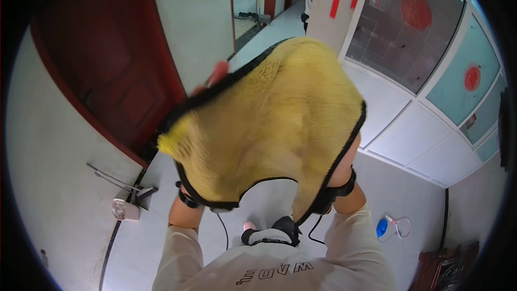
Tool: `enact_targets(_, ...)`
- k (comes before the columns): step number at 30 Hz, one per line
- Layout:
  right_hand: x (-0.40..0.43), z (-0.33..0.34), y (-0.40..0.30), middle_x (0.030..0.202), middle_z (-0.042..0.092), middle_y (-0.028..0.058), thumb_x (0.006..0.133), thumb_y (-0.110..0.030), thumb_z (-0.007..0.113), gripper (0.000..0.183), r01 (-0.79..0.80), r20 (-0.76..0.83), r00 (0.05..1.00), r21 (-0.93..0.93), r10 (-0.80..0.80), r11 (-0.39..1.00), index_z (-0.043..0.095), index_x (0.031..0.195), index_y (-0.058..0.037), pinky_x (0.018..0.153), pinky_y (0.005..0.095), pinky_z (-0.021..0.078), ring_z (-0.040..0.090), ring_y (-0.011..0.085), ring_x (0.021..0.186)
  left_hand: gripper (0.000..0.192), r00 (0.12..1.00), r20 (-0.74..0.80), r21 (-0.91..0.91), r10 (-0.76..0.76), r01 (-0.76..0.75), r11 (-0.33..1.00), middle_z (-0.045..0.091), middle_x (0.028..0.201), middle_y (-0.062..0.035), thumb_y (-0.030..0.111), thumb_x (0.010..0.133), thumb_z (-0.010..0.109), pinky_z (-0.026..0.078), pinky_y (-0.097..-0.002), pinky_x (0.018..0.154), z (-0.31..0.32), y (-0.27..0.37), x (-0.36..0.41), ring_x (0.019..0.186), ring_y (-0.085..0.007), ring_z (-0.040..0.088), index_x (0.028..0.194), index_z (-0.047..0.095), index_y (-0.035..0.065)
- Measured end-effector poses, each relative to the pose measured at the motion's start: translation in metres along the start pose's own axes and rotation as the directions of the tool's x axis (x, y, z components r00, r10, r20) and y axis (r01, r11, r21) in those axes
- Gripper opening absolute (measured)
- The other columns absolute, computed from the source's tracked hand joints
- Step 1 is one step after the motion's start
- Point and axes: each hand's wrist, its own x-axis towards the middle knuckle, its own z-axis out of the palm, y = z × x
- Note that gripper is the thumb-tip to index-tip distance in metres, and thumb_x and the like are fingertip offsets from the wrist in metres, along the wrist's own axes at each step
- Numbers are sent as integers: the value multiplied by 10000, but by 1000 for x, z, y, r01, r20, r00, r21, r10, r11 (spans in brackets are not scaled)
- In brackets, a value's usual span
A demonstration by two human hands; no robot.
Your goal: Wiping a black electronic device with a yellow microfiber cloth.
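Note:
A yellow plush cloth (282,121) with black edge binding is spread out in the air before my chest. It has a curved cut-out along its near edge and a brighter yellow tuft at its left corner. Fingertips of my left hand (219,72) show past the upper left edge; the rest of that hand is behind the fabric. My right hand (346,161) is at the right edge, its fingers covered by the plush. Both hands hold the cloth up. Each wrist wears a black strap, and thin black cables hang below.
A dark red door (117,48) stands at the left. Near the left wall are a small white bin (125,209) and a long-handled dustpan (145,194). White-framed glass panels (408,20) line the right. A racket (403,227) and a blue object (381,227) lie on the floor.

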Motion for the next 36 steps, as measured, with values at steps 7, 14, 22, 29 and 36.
enact_targets(7, 78, -37, 63, 1281, 442, 157, 950, -399, 288, 560, -92, 466, 882, 31, 67, 995, 297, 1324, 19, 930, 337, 373, 467, 268, 1146, 606, 898, 433, 784, -75, -334, 524, 43, 1466, -249, 82, 844, 544, 210, -359, 1048, -59, -62, 50, 1352, -353, 156, 1375, 268, -19)
enact_targets(14, 128, -82, 99, 1389, 303, 161, 964, -221, 241, 474, -81, -127, 991, -315, 42, 946, 215, 1374, 15, 1042, 310, 229, 310, 239, 1279, 628, 974, 224, 875, 5, -204, 439, 126, 1463, -212, 76, 836, 534, 209, -369, 1063, -113, -107, 97, 1346, -310, 199, 1379, 228, -4)
enact_targets(22, 195, -140, 136, 1224, 445, 173, 903, -114, 319, 382, -90, -83, 995, -518, 55, 850, 368, 1237, 66, 983, 320, 299, 423, 252, 1128, 479, 991, 66, 921, -117, -15, 389, 382, 1340, -91, 247, 945, 407, 286, -322, 1021, -165, -123, 129, 1227, -191, 368, 1344, 294, 8)
enact_targets(29, 222, -194, 183, 1438, 162, 223, 913, -246, 359, 564, 87, 338, 913, -707, 228, 702, 201, 1356, 65, 1080, 401, 100, 138, 360, 1339, 543, 991, -89, 900, -100, 123, 417, 286, 1412, -102, 312, 944, 404, 232, -342, 1060, -217, -118, 180, 1288, -217, 292, 1379, 246, 29)
enact_targets(36, 284, -170, 217, 1466, 158, 137, 965, -280, 229, 539, -57, 219, 952, -563, 215, 824, 152, 1391, 41, 1092, 325, 78, 118, 231, 1360, 578, 997, -74, 880, -38, 83, 468, 247, 1429, -78, 421, 969, 214, 187, -338, 1072, -266, -108, 224, 1311, -198, 238, 1402, 202, 39)
